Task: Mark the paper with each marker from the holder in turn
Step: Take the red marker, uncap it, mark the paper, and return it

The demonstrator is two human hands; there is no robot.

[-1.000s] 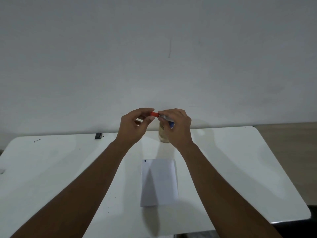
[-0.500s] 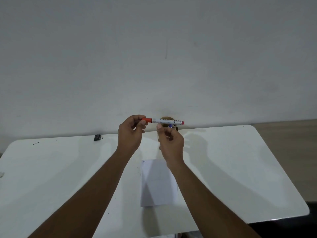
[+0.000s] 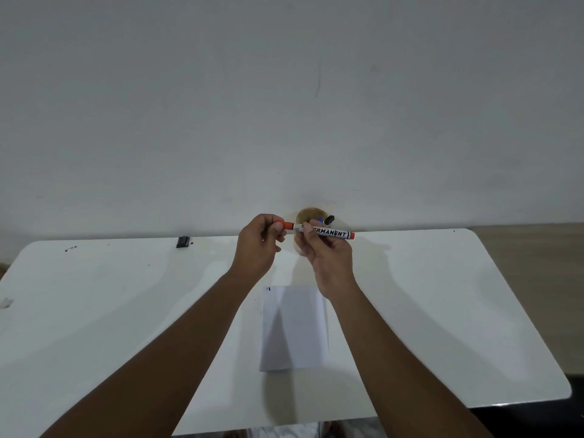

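A red permanent marker [image 3: 328, 232] lies level between my two hands, above the far middle of the table. My left hand [image 3: 259, 245] pinches its red cap end. My right hand [image 3: 328, 257] grips the white barrel. Behind them stands a round wooden holder [image 3: 311, 214] with a blue marker [image 3: 319, 220] and a black marker [image 3: 329, 219] sticking out. A white sheet of paper [image 3: 294, 330] lies flat on the table below my hands, with small dark marks [image 3: 268, 289] at its top left corner.
The white table [image 3: 110, 311] butts against a grey wall. A small black object [image 3: 183, 241] sits at the far edge on the left, with a few dark specks [image 3: 70, 248] near it. The floor [image 3: 531, 248] shows past the table's right edge.
My hands have moved apart from a tight huddle over the holder, and the red marker has come out level into full view, my left on the cap, my right on the barrel.
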